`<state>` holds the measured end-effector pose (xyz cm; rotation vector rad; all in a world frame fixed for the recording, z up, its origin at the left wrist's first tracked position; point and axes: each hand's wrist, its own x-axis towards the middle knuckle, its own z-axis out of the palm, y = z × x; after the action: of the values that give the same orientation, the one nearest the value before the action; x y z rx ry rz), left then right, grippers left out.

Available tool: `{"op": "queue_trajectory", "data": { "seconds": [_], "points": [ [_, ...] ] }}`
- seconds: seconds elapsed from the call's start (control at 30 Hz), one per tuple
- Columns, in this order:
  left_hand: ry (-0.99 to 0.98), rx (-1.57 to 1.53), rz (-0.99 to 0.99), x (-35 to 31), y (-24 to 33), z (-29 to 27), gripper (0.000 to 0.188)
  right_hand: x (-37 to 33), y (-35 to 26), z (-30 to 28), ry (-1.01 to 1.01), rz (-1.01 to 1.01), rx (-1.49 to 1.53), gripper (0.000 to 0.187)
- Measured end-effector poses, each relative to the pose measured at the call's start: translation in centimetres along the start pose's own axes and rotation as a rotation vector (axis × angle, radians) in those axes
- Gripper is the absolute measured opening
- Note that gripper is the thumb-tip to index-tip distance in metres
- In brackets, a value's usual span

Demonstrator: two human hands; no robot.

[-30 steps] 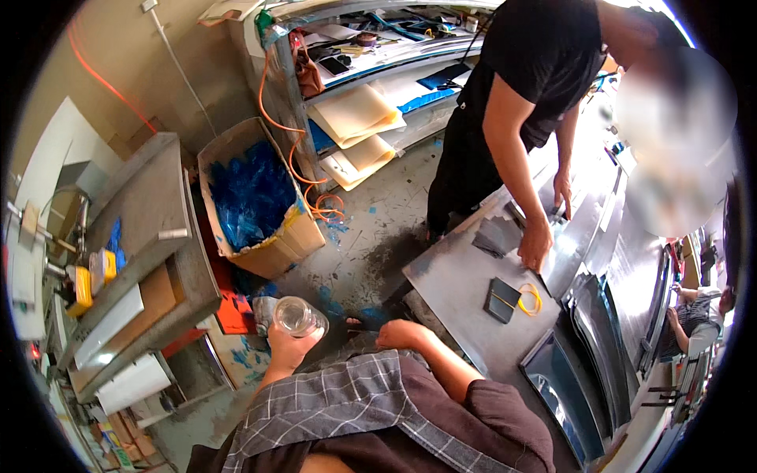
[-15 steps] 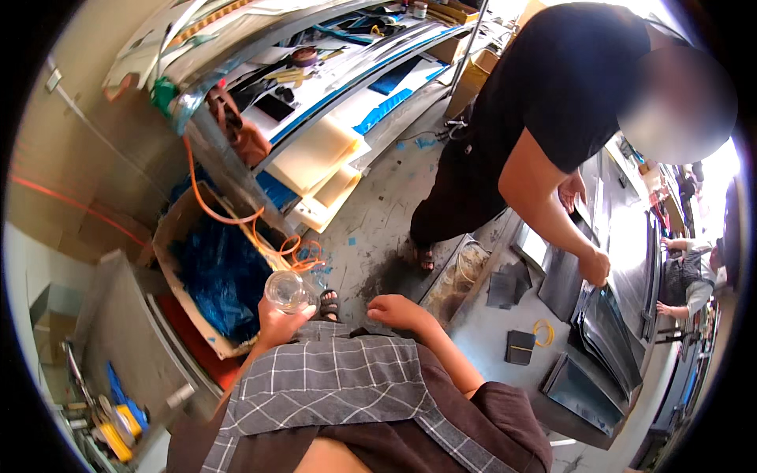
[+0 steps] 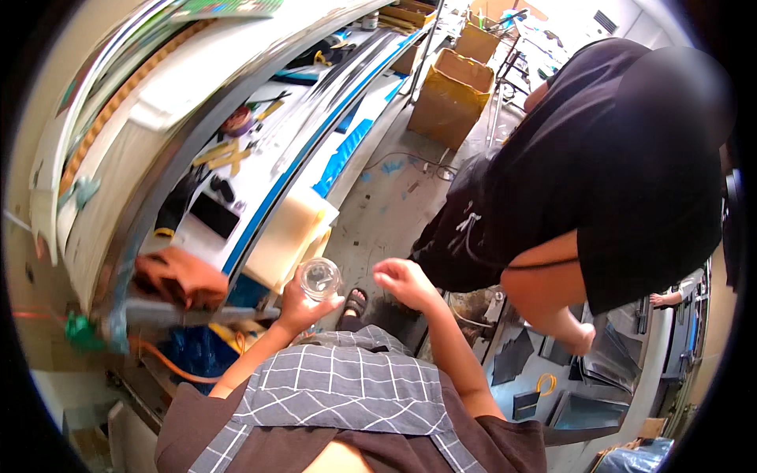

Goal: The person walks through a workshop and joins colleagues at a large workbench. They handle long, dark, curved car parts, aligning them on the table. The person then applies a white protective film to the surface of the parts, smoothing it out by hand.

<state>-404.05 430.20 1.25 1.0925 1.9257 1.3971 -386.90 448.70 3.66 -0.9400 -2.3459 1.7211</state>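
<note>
Glass, clear and round-mouthed, fills my left hand (image 3: 300,307): my fingers and thumb close about the side of the jar (image 3: 319,277), which I hold up off any surface, in front of my checked apron (image 3: 339,382). My right hand (image 3: 404,284) is a little apart from it, fingers loosely bent and parted from the thumb, and I see nothing in them.

Past the jar, cream sheets (image 3: 288,236) jut over the edge of a lower shelf; I can't tell whether the jar touches them. On the white upper shelf (image 3: 251,177), a brown bag (image 3: 181,277) slumps at the near corner, with a flat black device (image 3: 214,215) further in and a tape roll (image 3: 236,121) beyond.

To my right, a co-worker (image 3: 615,181) in black leans over a metal tabletop (image 3: 499,394). Black sheets (image 3: 512,356) lie near its left edge; toward its near edge sit a dark block (image 3: 526,404), a yellow loop (image 3: 546,384) just beside it, and a dark tray (image 3: 587,411).
</note>
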Motion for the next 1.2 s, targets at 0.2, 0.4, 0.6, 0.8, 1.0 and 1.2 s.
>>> {"op": "queue_trajectory", "data": {
  "seconds": [0.2, 0.4, 0.6, 0.8, 1.0, 1.2],
  "points": [
    [-0.004, -0.096, -0.026, 12.3, -1.0, 1.0, 0.061, 18.4, 2.9, -4.5, 0.457, 0.026, -0.022, 0.030],
    [0.011, -0.132, 0.102, 22.8, 1.8, 1.6, 0.045, 29.6, 5.2, -7.2, 0.542, 0.606, -0.162, 0.027],
    [0.011, 0.037, 0.124, 31.6, 0.1, 0.5, 0.053, 37.2, 7.6, -12.0, 0.310, 0.833, -0.230, 0.027],
    [-0.120, -0.061, 0.050, 40.3, 0.3, -1.2, 0.062, 43.6, 11.9, -18.3, 0.281, 0.881, -0.312, 0.027],
    [-0.139, -0.078, 0.054, 47.4, 1.0, -1.4, 0.068, 50.8, 14.6, -22.6, 0.159, 0.855, -0.375, 0.037],
    [-0.176, -0.057, 0.026, 56.8, 4.2, 2.3, 0.073, 53.2, 19.8, -35.8, 0.092, 1.054, -0.363, 0.031]
  ]
}}
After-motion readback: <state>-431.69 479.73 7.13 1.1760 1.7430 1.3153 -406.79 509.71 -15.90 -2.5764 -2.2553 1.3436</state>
